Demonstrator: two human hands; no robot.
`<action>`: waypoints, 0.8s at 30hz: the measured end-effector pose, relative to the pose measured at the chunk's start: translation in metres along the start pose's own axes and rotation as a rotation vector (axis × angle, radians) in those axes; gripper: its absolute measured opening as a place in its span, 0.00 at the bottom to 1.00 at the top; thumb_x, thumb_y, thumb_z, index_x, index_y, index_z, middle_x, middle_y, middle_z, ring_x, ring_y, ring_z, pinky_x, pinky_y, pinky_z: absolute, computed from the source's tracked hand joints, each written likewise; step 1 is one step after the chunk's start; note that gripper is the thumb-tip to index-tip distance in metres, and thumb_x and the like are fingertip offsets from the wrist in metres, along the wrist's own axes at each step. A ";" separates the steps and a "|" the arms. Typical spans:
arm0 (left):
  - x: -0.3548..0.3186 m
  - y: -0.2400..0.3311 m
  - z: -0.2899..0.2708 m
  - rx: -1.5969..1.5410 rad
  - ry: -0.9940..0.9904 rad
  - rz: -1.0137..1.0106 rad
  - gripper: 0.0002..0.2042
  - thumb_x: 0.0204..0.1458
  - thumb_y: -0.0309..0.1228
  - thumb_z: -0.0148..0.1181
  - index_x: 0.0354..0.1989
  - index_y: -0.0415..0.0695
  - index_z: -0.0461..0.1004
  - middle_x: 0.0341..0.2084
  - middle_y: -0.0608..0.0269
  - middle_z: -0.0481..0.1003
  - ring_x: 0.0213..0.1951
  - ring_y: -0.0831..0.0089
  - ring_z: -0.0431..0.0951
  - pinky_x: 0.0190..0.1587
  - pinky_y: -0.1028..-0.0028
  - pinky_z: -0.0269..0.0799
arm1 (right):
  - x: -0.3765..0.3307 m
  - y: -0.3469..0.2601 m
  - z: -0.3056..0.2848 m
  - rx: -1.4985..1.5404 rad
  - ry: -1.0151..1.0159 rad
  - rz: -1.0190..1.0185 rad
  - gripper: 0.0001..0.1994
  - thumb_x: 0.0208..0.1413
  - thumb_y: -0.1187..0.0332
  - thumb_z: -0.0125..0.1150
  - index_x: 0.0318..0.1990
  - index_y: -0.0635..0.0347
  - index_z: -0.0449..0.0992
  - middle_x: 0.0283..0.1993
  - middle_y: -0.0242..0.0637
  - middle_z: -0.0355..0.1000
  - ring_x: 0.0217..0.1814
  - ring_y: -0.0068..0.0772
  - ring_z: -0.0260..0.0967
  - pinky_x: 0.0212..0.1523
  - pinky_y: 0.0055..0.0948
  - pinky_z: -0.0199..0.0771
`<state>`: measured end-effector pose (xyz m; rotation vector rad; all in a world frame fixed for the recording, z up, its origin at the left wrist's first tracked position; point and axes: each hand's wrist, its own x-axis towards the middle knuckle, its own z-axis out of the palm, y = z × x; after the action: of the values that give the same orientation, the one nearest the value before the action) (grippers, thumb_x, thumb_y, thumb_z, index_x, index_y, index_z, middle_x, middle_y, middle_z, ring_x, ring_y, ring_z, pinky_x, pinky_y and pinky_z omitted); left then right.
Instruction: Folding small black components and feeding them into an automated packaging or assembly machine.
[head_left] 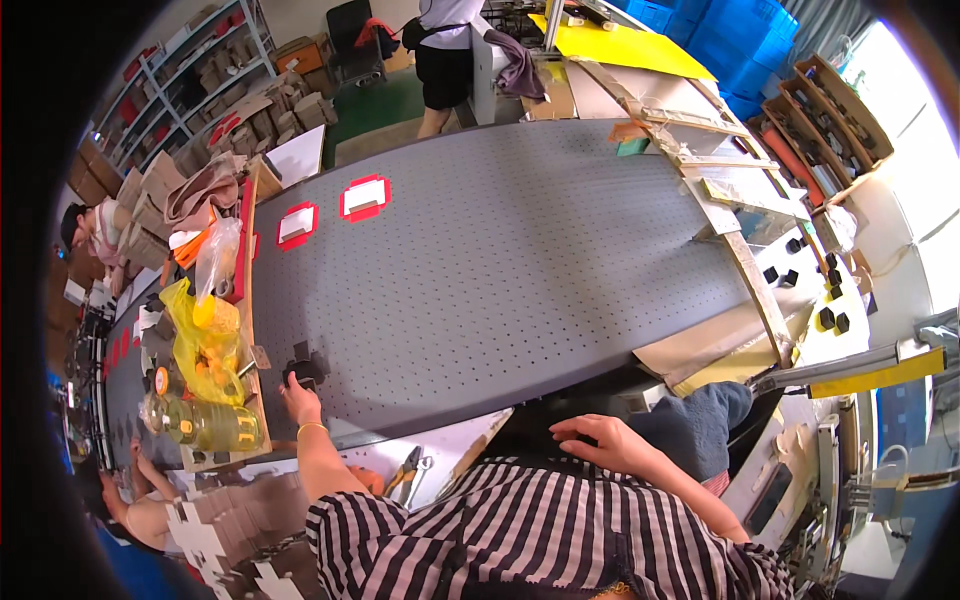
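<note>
My left hand [300,402] reaches to the near left part of a grey perforated conveyor belt [480,270]. Its fingers are closed on the near side of a small black box [305,372], which has dark flaps or a dark sheet at its far side; the exact shape is hard to make out. Close to my body, past the belt's near edge, my right hand [605,440] hangs with loosely stretched fingers and nothing in it. Farther up the belt lie two red sheets, each with a white block on it: one white block [297,226] and another white block [364,198].
A wooden rail [250,300] borders the belt's left side, with a yellow plastic bag [195,345] and a bottle of yellowish liquid [215,425] beside it. Wrenches [415,480] lie near my left arm. Small black boxes [827,319] stand at right. Other people work at far left and beyond the belt.
</note>
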<state>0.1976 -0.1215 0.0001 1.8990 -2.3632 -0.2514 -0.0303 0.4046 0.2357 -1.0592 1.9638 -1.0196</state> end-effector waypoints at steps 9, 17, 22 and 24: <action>0.020 0.039 0.010 0.098 -0.083 0.336 0.05 0.49 0.24 0.58 0.32 0.40 0.78 0.35 0.48 0.78 0.43 0.50 0.77 0.46 0.60 0.74 | -0.027 0.003 0.006 -0.037 0.043 0.049 0.15 0.57 0.66 0.60 0.50 0.62 0.75 0.40 0.45 0.77 0.42 0.40 0.76 0.44 0.32 0.76; -0.228 0.326 -0.086 -0.886 -1.032 1.023 0.08 0.54 0.31 0.62 0.33 0.37 0.80 0.24 0.65 0.79 0.25 0.80 0.77 0.30 0.79 0.74 | -0.134 0.013 -0.019 -0.122 0.449 -0.013 0.13 0.56 0.69 0.60 0.48 0.62 0.75 0.43 0.43 0.76 0.46 0.39 0.75 0.48 0.32 0.73; -0.438 0.400 -0.200 -0.775 -1.053 1.914 0.07 0.47 0.31 0.69 0.32 0.43 0.81 0.25 0.65 0.77 0.27 0.79 0.74 0.30 0.78 0.69 | -0.260 0.028 -0.042 -0.106 1.109 -0.073 0.14 0.55 0.76 0.59 0.50 0.63 0.74 0.47 0.38 0.76 0.49 0.32 0.72 0.53 0.31 0.70; -0.507 0.407 -0.223 -0.752 -1.127 2.156 0.08 0.45 0.32 0.70 0.32 0.44 0.81 0.26 0.66 0.76 0.27 0.78 0.73 0.30 0.78 0.69 | -0.310 0.019 -0.038 -0.144 1.209 -0.018 0.16 0.54 0.76 0.60 0.52 0.62 0.74 0.50 0.40 0.74 0.53 0.34 0.70 0.55 0.31 0.68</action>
<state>-0.0428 0.4432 0.3091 -1.6270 -2.4027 -1.5366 0.0685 0.6957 0.2963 -0.5008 2.9702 -1.7960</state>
